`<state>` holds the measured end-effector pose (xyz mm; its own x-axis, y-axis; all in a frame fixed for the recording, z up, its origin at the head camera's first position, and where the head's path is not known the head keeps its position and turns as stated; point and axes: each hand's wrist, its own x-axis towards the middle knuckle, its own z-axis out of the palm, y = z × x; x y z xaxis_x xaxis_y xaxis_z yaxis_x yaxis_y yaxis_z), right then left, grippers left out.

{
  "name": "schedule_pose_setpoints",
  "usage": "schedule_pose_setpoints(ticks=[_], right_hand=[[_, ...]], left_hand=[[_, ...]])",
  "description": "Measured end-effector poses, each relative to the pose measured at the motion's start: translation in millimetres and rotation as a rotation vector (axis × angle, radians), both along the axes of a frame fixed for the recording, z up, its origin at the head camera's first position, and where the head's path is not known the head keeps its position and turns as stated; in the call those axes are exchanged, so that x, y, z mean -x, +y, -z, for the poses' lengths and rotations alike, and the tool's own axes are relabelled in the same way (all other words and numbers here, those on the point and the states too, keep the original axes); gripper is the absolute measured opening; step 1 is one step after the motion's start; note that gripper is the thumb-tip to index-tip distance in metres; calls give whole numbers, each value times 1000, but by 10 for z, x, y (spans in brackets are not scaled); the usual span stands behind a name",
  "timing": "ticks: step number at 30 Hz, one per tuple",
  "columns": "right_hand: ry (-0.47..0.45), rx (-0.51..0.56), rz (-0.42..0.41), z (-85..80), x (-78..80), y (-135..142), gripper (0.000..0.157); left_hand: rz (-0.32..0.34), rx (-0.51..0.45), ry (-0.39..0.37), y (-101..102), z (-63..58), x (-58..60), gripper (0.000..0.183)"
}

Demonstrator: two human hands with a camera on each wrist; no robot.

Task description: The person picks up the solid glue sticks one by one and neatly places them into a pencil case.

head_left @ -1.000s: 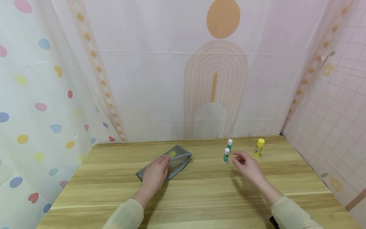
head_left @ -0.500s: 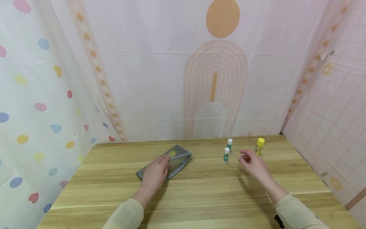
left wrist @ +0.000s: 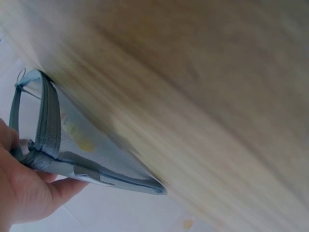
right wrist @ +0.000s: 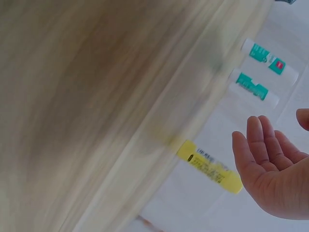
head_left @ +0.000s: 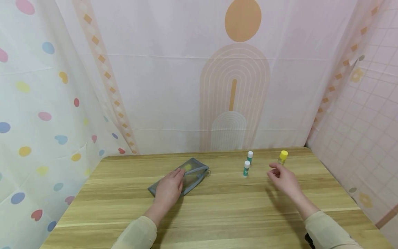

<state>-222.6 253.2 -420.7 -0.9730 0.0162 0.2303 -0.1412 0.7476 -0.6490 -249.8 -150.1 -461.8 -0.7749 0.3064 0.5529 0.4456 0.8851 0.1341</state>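
Observation:
On the left of the tabletop lies a grey mesh zip pouch (head_left: 196,165) with its mouth held apart. My left hand (head_left: 169,186) grips its edge; the left wrist view shows fingers and thumb around the pouch's rim (left wrist: 48,121). A yellow item (left wrist: 79,137) shows through the mesh, its kind unclear. My right hand (head_left: 285,181) hovers with loosely bent fingers, holding nothing, just in front of an upright yellow glue stick (head_left: 283,157) and partly covering it. Left of that hand stand two white-and-green glue sticks, the nearer one (head_left: 246,169) and the farther one (head_left: 250,156).
The wooden table (head_left: 217,214) ends at a patterned curtain (head_left: 174,103) behind, with more curtains at both sides. A small black object (head_left: 309,240) shows beside the right sleeve.
My right hand has moved to the right, away from the white-and-green glue sticks and toward the yellow one. My left hand and the pouch have stayed in place.

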Motion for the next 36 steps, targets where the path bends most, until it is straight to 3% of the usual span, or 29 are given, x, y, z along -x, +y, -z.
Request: schedule_pose_setpoints(ticks=[21,36], right_hand=[[-35,-68,68,11,61,353,41],[-108,-71,106,-41,175,547,50]], left_hand=[[-7,-2,-27,7,-5,-14,33],[-11,4,-27,8,1,-4,33]])
